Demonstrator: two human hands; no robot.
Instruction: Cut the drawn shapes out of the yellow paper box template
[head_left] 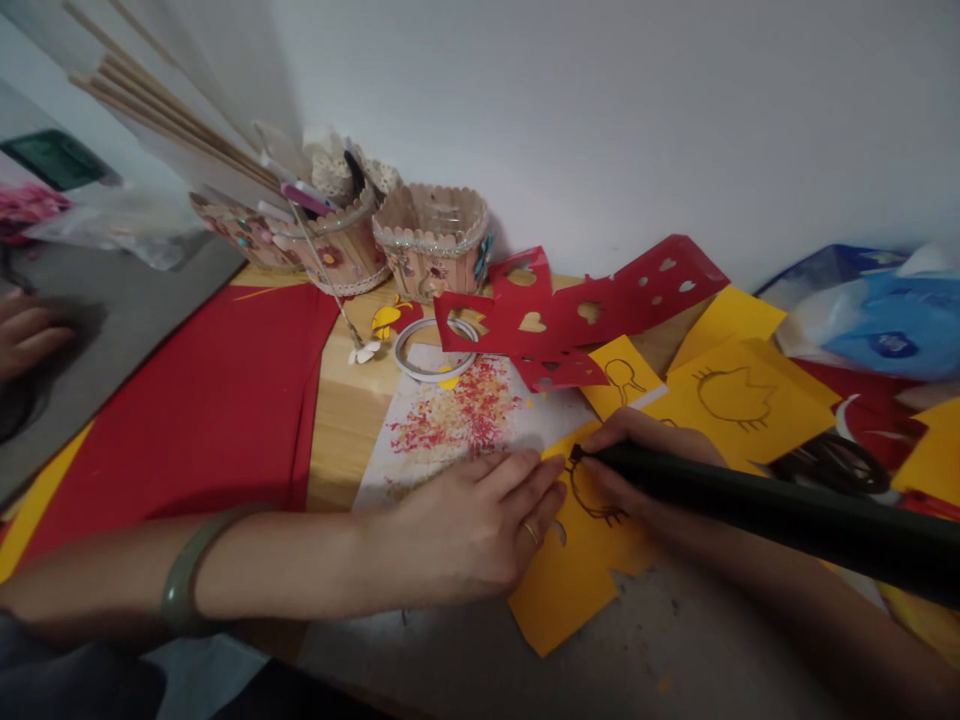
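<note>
My right hand (637, 460) is closed around a long black pen (720, 495). The pen's tip meets a dark outline drawn on a yellow sheet of paper (566, 600). Lying across the left part of that sheet is my left hand (480, 520), its fingers stretched out and pressing on the paper; it wears a ring. A small cut-out shows in the sheet beside the left fingers. More yellow sheets with drawn outlines (731, 395) lie beyond my right hand. The sheet under work rests partly on a grey board (660, 640).
Red paper with cut-out shapes (570, 310) lies by the wall. Decorated baskets (431, 240) stand behind a white tape ring (409, 350). Red and yellow scraps (465, 410) cover white paper. Red sheets (247, 390) lie left, a blue packet (900, 325) right. Another person's hand (30, 335) shows far left.
</note>
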